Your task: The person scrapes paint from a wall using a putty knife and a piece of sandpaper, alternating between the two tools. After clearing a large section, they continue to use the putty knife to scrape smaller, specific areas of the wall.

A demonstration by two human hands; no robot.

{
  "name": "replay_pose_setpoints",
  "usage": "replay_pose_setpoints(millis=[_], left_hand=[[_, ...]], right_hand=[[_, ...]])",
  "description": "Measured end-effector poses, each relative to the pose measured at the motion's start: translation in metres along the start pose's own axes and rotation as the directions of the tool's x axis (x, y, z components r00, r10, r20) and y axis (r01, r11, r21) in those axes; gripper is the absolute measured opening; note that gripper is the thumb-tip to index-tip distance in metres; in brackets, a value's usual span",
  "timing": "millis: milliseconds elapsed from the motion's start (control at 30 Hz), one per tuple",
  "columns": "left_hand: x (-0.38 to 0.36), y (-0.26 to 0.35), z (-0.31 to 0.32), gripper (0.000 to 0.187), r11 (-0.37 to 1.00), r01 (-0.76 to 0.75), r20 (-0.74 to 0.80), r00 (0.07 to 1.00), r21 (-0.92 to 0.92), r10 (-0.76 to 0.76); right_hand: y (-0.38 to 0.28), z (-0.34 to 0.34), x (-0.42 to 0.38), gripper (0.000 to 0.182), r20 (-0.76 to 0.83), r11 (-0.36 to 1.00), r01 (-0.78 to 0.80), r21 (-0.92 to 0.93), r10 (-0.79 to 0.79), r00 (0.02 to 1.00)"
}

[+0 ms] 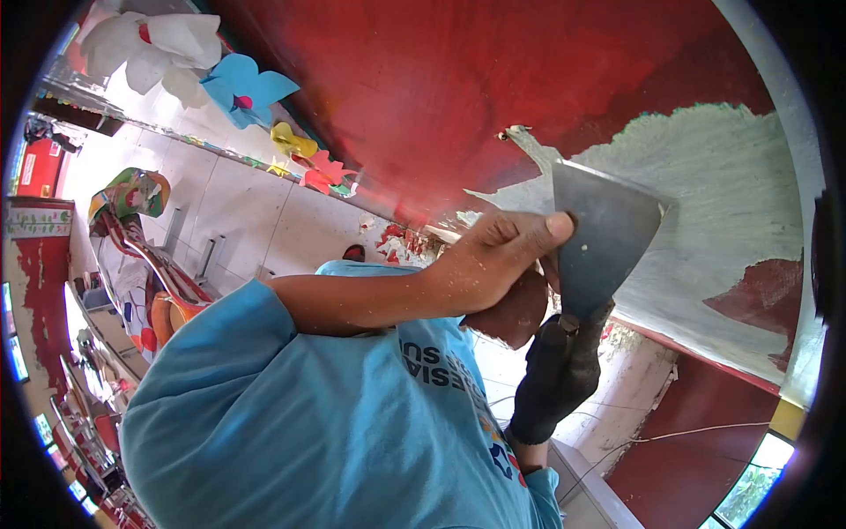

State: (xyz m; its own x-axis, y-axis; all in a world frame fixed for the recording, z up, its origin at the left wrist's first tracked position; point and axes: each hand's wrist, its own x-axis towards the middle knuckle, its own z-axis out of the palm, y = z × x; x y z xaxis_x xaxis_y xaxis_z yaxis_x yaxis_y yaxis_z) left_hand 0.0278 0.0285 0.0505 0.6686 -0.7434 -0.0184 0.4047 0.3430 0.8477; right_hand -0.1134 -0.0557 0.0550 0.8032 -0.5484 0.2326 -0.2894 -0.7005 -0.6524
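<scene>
A paint scraper (608,234) with a wide, flat metal blade is held up in front of the wall. My right hand (560,375), in a dark glove, grips it by the handle, which the fingers mostly hide. From the left my bare left hand (498,260) reaches across, its thumb pressed at the blade's edge and its fingers curled. Below those fingers is a brown piece (515,313) with a ragged edge; I cannot tell whether the left hand holds it. Behind the blade, a bare grey patch (731,176) shows in the red wall paint (423,79). Pale specks dot the left forearm.
Paper flowers (247,93) hang along the wall at upper left. White floor tiles (233,203) lie beyond my left arm, with a colourful wrapped object (132,238) standing there. A thin cable (696,432) runs at lower right, near a window (758,476).
</scene>
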Motion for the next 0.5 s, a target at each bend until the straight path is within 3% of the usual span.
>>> replay_pose_setpoints(millis=[100, 167, 233, 300, 367, 433, 467, 500], left_hand=[[0.002, 0.003, 0.000, 0.047, 0.997, -0.056, 0.029, 0.998, -0.046, 0.057], [-0.001, -0.007, -0.001, 0.047, 1.000, 0.025, 0.008, 1.000, -0.018, -0.025], [0.002, -0.007, 0.004, 0.048, 0.999, 0.045, 0.023, 0.999, -0.026, -0.044], [0.006, -0.009, 0.005, 0.044, 0.992, -0.111, 0.009, 0.994, -0.059, 0.112], [-0.001, 0.003, 0.002, 0.046, 0.987, -0.070, 0.005, 0.997, -0.143, 0.072], [-0.006, 0.004, -0.007, 0.044, 0.981, 0.172, 0.068, 0.984, -0.088, -0.166], [0.000, -0.010, -0.005, 0.044, 0.999, 0.003, 0.095, 0.995, -0.042, 0.001], [0.003, -0.009, -0.003, 0.044, 0.999, -0.008, 0.096, 0.995, -0.040, 0.011]], right_hand=[[-0.009, 0.003, 0.007, 0.049, -0.070, 0.997, 0.064, 0.036, -0.062, 0.996], [-0.008, 0.001, 0.003, 0.050, -0.013, 0.992, -0.109, 0.065, 0.110, 0.994], [-0.003, -0.008, -0.001, 0.049, 0.002, 0.982, -0.172, 0.077, 0.172, 0.985], [-0.006, -0.006, 0.001, 0.049, -0.026, 0.994, -0.084, 0.065, 0.086, 0.996], [-0.012, 0.001, 0.011, 0.051, -0.048, 0.997, 0.074, 0.038, -0.072, 0.996], [-0.007, 0.000, 0.005, 0.053, -0.052, 0.987, 0.115, 0.114, -0.110, 0.993], [-0.001, -0.005, -0.004, 0.055, -0.048, 0.993, 0.028, 0.113, -0.023, 0.999], [0.001, -0.008, -0.008, 0.056, -0.046, 0.993, -0.055, 0.108, 0.061, 0.997]])
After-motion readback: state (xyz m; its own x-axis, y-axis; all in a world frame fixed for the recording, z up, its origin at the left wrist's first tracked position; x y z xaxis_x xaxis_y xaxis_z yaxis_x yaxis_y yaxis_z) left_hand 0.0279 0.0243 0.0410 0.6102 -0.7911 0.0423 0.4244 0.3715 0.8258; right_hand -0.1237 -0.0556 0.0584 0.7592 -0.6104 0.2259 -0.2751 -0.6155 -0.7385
